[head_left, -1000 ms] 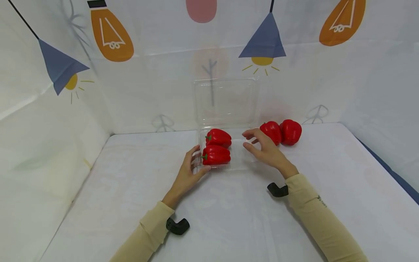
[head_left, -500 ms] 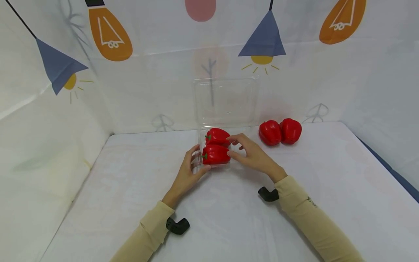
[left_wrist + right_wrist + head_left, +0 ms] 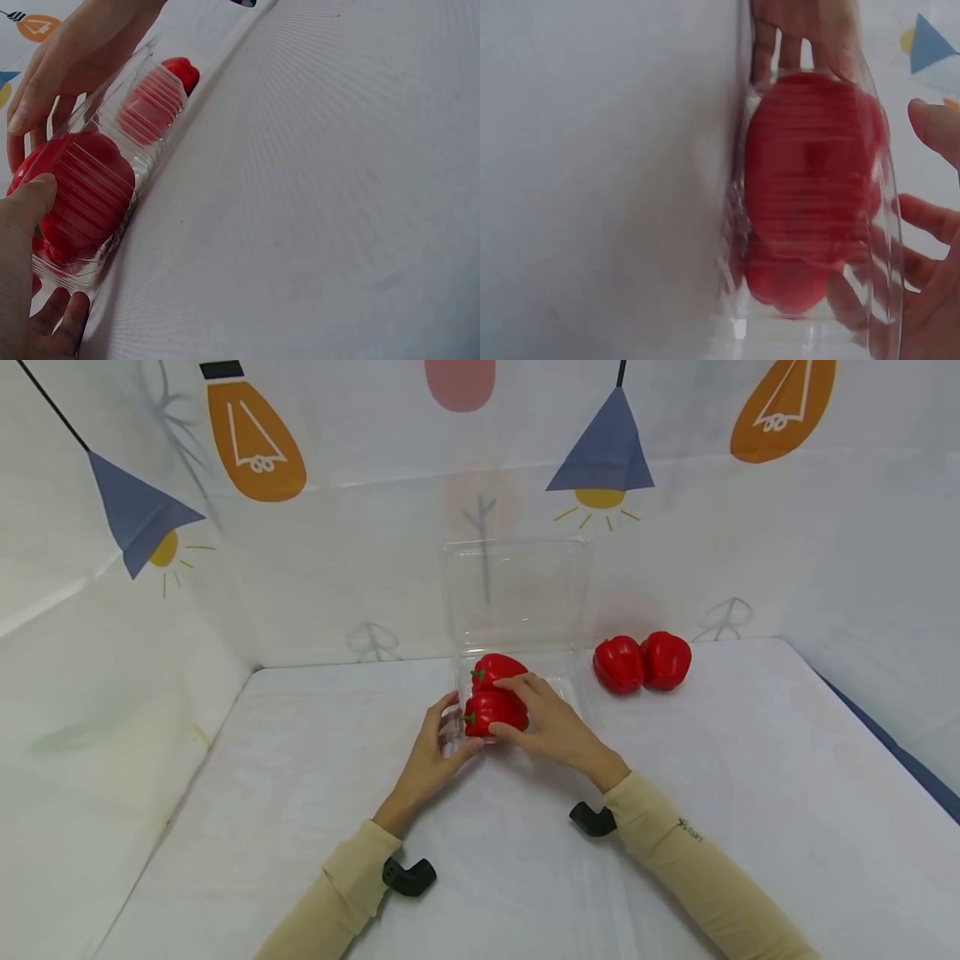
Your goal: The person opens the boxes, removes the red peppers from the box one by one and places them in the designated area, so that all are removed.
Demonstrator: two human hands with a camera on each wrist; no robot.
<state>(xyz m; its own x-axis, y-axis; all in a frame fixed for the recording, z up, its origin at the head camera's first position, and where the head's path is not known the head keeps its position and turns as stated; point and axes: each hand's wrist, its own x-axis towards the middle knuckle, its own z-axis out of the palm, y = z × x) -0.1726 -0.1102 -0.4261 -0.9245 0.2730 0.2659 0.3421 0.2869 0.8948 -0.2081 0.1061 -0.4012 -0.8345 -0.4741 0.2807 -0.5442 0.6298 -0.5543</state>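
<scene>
Two red bell peppers with green stems lie in the left half of a clear hinged plastic box (image 3: 561, 662), one behind the other. Its lid (image 3: 521, 593) stands up at the back. My left hand (image 3: 423, 760) holds the box's left end, thumb at the front wall and fingers round the side. My right hand (image 3: 553, 727) arches over the front pepper (image 3: 483, 708), its thumb at the front side and fingers towards the rear pepper (image 3: 495, 667). In the right wrist view the right thumb (image 3: 936, 127) is apart from the front pepper (image 3: 802, 165); finger contact is unclear.
Two more red bell peppers, a left one (image 3: 618, 665) and a right one (image 3: 666, 660), lie side by side right of the box, near the rear edge. A white cloth (image 3: 300, 793) covers the table. Printed fabric walls (image 3: 360, 552) stand behind and at the sides.
My right hand has moved left, from the right part of the box to over the front pepper. The left hand, the box and all the peppers look the same.
</scene>
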